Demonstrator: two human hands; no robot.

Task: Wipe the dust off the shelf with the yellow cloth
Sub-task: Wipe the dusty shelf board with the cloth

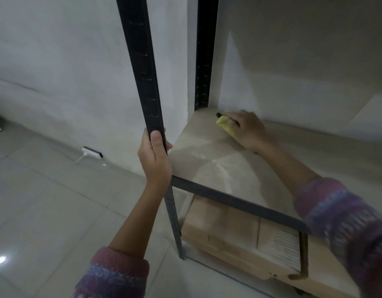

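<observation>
The shelf is a pale board in a black metal frame, with light dust streaks across its middle. My right hand presses the yellow cloth flat on the board near the back left corner; most of the cloth is hidden under the fingers. My left hand is wrapped around the front left upright post just above the shelf's front rail.
A back upright post stands in the corner against the white wall. Under the shelf lies a wooden box with a white slatted panel. A white power strip with its cord lies on the tiled floor at the left.
</observation>
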